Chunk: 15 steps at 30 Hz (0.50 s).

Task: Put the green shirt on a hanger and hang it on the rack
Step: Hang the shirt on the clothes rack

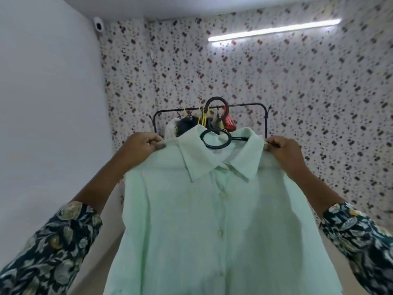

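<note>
A pale green buttoned shirt [204, 220] hangs in front of me, held up at chest height and facing me. A black hanger [217, 133] sits inside its collar, with its ring and hook sticking up above the neckline. My left hand [142, 143] pinches the shirt's left shoulder. My right hand [282, 147] pinches the right shoulder. Behind the shirt, farther off, stands the black clothes rack [251, 105], its bar just behind the hanger's hook in the view.
Several garments on yellow, black and red hangers [191, 122] crowd the left half of the rack bar. A spotted wallpaper wall [297, 81] is behind the rack. A plain white wall [49, 103] runs along the left, with a small camera near the ceiling.
</note>
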### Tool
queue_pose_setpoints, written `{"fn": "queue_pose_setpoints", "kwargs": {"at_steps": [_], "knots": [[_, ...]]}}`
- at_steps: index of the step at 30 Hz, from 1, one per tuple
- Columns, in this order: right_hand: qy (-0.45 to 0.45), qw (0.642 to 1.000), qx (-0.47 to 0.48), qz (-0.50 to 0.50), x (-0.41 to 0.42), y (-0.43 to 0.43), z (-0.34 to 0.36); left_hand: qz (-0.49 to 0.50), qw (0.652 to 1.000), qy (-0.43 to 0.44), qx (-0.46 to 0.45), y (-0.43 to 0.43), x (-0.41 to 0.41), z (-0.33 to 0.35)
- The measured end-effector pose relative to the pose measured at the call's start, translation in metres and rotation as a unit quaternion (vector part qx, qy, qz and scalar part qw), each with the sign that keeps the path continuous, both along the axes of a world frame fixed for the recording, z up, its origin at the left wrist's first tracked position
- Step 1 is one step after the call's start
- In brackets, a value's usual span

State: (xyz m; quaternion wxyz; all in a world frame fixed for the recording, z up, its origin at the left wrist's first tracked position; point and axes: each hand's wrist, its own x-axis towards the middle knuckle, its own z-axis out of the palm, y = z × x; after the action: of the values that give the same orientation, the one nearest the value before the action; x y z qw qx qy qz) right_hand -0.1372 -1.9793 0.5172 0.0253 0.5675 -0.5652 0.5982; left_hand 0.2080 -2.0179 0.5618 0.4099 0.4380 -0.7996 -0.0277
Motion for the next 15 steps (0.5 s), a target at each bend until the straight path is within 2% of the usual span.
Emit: {"fn": "queue_pose_setpoints", "kwargs": {"at_steps": [6, 11, 15], "knots": [[0.047, 0.998, 0.012, -0.047, -0.087, -0.117, 0.014, -0.067, 0.988, 0.009, 0.140, -0.132, -0.073, 0.006], [0.067, 0.996, 0.015, -0.051, -0.137, -0.224, 0.004, -0.157, 0.953, -0.010, 0.259, -0.242, -0.115, 0.000], [0.078, 0.995, 0.026, -0.048, -0.165, -0.306, -0.002, -0.243, 0.909, 0.055, 0.333, -0.339, -0.140, -0.014]]}}
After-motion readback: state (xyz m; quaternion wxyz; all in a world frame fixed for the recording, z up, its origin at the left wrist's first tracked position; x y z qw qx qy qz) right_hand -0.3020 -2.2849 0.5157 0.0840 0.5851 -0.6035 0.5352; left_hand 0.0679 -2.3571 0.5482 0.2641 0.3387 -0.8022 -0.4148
